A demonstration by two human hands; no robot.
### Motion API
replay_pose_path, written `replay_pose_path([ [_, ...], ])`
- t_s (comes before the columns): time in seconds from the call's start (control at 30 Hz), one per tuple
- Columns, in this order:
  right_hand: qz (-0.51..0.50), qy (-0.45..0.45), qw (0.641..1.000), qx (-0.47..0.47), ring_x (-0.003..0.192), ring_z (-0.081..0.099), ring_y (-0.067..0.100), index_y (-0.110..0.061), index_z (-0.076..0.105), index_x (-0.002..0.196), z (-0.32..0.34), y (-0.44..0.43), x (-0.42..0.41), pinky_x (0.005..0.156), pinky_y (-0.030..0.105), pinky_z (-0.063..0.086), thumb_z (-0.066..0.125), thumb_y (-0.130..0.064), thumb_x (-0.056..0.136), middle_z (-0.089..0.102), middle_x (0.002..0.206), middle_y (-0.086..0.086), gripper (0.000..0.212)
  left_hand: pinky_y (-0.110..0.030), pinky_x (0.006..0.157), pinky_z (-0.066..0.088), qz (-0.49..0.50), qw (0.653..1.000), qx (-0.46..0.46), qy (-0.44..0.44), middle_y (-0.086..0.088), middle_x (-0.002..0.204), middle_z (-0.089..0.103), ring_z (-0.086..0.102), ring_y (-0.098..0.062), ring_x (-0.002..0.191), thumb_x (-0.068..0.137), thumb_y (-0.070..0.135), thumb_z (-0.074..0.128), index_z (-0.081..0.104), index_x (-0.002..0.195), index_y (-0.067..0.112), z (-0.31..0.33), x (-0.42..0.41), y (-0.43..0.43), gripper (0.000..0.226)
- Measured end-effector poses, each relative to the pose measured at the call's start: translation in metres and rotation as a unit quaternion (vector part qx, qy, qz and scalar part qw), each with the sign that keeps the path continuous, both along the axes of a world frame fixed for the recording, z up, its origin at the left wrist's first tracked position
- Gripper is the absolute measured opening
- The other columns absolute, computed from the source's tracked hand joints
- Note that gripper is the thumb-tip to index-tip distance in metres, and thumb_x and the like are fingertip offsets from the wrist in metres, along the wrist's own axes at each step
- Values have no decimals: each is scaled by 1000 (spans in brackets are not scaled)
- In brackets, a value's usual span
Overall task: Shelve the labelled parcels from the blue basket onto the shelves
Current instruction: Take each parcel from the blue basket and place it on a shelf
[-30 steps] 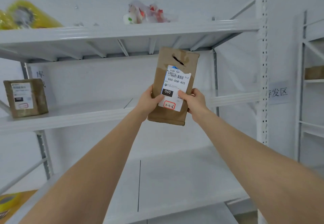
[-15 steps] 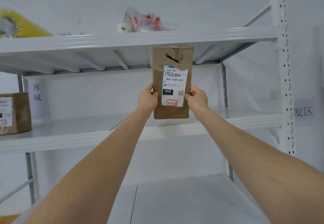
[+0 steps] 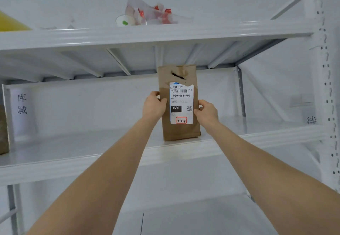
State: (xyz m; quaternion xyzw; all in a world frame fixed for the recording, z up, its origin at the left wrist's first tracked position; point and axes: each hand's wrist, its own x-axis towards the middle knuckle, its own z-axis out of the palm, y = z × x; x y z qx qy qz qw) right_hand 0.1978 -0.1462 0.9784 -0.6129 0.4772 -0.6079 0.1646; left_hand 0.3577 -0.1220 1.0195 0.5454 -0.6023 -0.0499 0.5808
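Note:
A tall brown cardboard parcel (image 3: 179, 131) with a white shipping label marked "060" and a red-boxed handwritten code stands upright on the middle shelf (image 3: 73, 153), its base on the shelf surface near the front edge. My left hand (image 3: 153, 106) grips its left side and my right hand (image 3: 207, 112) grips its right side, thumbs on the front face. The blue basket is not in view.
Another brown parcel (image 3: 3, 130) sits at the far left of the same shelf. The top shelf (image 3: 165, 34) carries a clear bag of small items (image 3: 152, 14) and a yellow object (image 3: 11, 23). A perforated upright post (image 3: 327, 87) stands at the right. A lower shelf (image 3: 184, 216) lies below.
Both hands carried the parcel up and forward, straightening it from a tilt, and its base now rests on the middle shelf. The view moved closer to the shelves.

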Motion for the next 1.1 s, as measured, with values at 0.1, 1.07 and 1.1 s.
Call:
replay_pose_path([
  [0.1, -29, 28, 999, 13, 88, 58, 20, -25, 59, 117, -5, -6, 4, 73, 30, 44, 51, -18, 93, 67, 110, 1, 26, -40, 99, 43, 40, 997, -44, -47, -14, 136, 43, 51, -31, 118, 90, 25, 56, 30, 143, 10, 14, 3, -7, 60],
  [1.07, -147, 485, 852, -128, 148, 0, 16, -7, 5, 152, -24, 7, -8, 106, 32, 36, 47, -2, 95, -11, 161, 0, 71, -45, 112, 24, 218, 843, -58, -488, -13, 139, 33, 31, -33, 132, 77, 25, 73, 23, 145, 17, 69, -35, -11, 85],
  [1.1, -150, 489, 850, -125, 148, 1, 16, -7, 6, 152, -24, 7, -8, 105, 33, 37, 47, -3, 95, -10, 161, 1, 70, -45, 112, 23, 217, 844, -58, -487, -13, 140, 32, 31, -33, 132, 77, 24, 73, 23, 145, 17, 69, -35, -12, 85],
])
